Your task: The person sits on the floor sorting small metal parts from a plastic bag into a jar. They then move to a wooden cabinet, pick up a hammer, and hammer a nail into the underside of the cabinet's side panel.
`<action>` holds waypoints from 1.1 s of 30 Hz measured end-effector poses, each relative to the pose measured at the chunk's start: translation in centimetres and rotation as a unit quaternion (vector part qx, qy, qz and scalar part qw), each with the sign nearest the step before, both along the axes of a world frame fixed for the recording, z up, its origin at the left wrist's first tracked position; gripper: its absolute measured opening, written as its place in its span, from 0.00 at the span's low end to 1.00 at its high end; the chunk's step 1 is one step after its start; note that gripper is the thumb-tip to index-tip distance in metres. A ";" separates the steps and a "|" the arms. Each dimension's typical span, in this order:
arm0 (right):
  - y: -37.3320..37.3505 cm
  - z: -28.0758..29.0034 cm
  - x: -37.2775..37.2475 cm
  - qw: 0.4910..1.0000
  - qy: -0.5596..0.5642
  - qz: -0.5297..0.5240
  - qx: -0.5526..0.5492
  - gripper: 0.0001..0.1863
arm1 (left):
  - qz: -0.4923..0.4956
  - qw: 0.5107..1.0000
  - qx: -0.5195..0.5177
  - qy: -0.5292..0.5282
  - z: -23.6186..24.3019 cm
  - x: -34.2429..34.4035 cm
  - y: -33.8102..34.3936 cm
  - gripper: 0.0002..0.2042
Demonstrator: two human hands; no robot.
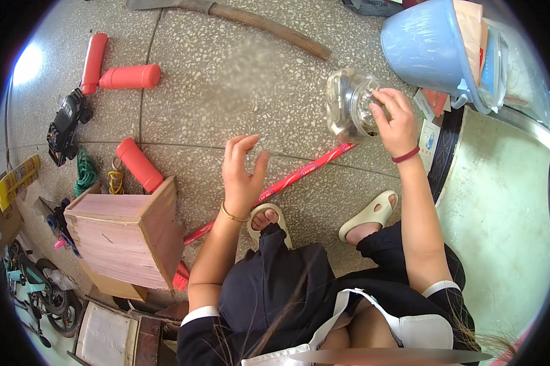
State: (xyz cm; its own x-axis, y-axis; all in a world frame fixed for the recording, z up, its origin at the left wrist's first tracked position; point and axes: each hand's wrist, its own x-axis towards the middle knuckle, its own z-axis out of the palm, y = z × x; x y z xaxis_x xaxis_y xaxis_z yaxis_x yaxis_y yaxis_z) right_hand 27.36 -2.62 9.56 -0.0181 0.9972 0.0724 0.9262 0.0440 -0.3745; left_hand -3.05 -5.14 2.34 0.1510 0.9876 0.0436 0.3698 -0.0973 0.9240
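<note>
A clear jar (342, 105) with a round top stands on the speckled floor ahead of me to the right; what lies inside it is hard to make out. My right hand (396, 122), with a dark red band at the wrist, is closed at the jar's clear lid (365, 100), thumb and fingers pinched about its middle. My left hand (246, 174) hangs in the air, fingers slightly bent and thumb apart, holding nothing. Beneath it a red printed pole (305, 174) lies slantwise on the floor, its near end passing behind the left forearm.
At the upper right stands a blue bucket (424, 46). A wooden handle (269, 27) lies at the far side. Red bottle-shaped pieces (132, 77), a black toy car (66, 127), green cord (86, 172) and a wooden box (113, 229) are to the left.
</note>
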 end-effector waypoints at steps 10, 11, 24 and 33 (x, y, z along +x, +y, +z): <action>0.7 -0.5 -0.9 0.973 -0.123 0.159 -0.111 0.17 | -0.108 0.989 0.094 0.046 1.3 0.7 -0.3 0.17; 0.3 -0.8 -1.3 0.983 -0.098 0.135 -0.079 0.16 | -0.099 0.987 0.111 0.066 2.0 -0.4 0.1 0.16; 1.1 1.0 -1.1 0.948 -0.203 0.239 -0.048 0.22 | 0.405 0.811 0.012 0.421 10.6 -22.9 -5.6 0.14; -3.1 5.9 -5.9 0.929 -0.038 0.339 -0.145 0.23 | 0.338 0.864 -0.154 0.341 11.6 -20.6 -7.9 0.05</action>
State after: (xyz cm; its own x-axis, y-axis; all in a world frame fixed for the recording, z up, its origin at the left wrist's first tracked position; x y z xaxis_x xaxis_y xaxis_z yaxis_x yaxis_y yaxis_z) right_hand 21.47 -5.68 15.48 -0.6430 0.7321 -0.2248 0.7468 0.5344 -0.3958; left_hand -23.63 -13.00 13.97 -0.5782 0.8086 -0.1089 0.7136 0.5659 0.4130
